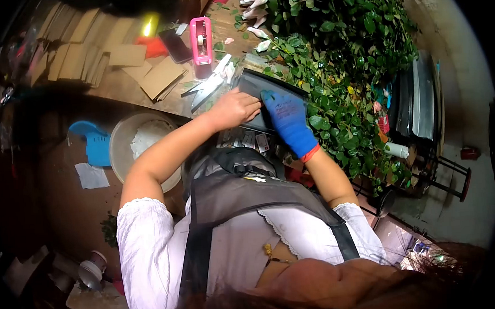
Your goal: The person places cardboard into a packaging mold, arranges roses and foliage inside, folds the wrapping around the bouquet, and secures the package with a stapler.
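My left hand (235, 107), bare, is at the near left side of a black tray (254, 81), its fingers curled inward. Beside it, my right hand (286, 109) wears a blue glove with an orange cuff and reaches over the tray, back of the hand up. Its fingers look drawn together, with a dark greenish tip. Whatever lies between the fingers of either hand is too small or hidden to make out. A pair of scissors (207, 93) rests on the table left of the tray. Close to the right hand, leafy green stems (335, 112) press against the tray.
Behind the scissors stands a pink tape dispenser (209, 49), with a dark phone (175, 46) and cardboard pieces (163, 78) to its left. Several white-wrapped bundles (257, 13) lie at the back by a large heap of foliage (364, 17). A round bin (120, 145) sits below left.
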Tool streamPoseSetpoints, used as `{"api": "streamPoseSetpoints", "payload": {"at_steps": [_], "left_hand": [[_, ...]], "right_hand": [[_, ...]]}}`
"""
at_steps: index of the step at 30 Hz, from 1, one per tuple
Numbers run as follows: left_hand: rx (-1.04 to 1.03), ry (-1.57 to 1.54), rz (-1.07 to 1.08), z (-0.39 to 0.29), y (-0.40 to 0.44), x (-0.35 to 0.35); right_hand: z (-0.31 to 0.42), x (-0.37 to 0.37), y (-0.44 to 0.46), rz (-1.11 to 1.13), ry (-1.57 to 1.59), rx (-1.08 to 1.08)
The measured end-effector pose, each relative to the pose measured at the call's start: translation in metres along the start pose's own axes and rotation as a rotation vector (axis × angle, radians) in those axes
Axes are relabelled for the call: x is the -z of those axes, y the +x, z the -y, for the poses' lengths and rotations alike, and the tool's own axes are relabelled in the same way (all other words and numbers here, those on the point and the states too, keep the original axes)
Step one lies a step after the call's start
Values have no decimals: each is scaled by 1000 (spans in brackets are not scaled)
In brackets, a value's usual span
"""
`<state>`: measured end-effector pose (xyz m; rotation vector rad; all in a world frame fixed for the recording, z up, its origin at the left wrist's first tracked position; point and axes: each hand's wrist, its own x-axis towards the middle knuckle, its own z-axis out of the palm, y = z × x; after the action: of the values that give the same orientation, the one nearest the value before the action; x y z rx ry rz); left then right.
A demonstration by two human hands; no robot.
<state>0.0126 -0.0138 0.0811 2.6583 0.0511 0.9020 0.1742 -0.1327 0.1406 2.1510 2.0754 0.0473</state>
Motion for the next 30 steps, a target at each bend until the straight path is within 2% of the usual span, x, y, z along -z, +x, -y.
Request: {"api": "streamPoseSetpoints", "payload": {"at_steps": [3,4,7,9,10,13,16,17,19,22,25,30], "left_hand": [[19,-33,-189,0,-6,15],[177,-16,-56,-2,-27,19],[628,176,-223,10,-78,1],[855,324,-56,25,-100,-8],[924,292,115,36,-113,-11],[938,215,407,58,-105,-2],[890,267,528,65,-85,2],[943,240,550,63,-80,5],[1269,-154,572,71,-71,12],[1299,-599,435,58,-70,33],[1073,-718,390,51,-69,43],[928,-659,636,57,-42,78]], "right_hand": [[23,-19,-16,-4,-113,-106],[27,-17,-16,31,-105,-117],[36,-10,-15,109,-70,-153],[38,-5,-16,117,-51,-158],[39,-2,-15,137,-55,-165],[41,3,-12,173,-70,-181],[41,-2,-15,166,-78,-183],[41,-3,-16,150,-72,-180],[40,-4,-15,141,-59,-181],[40,-6,-13,160,-31,-206],[41,-4,-12,155,-20,-216],[41,-12,-14,94,-49,-200]]}}
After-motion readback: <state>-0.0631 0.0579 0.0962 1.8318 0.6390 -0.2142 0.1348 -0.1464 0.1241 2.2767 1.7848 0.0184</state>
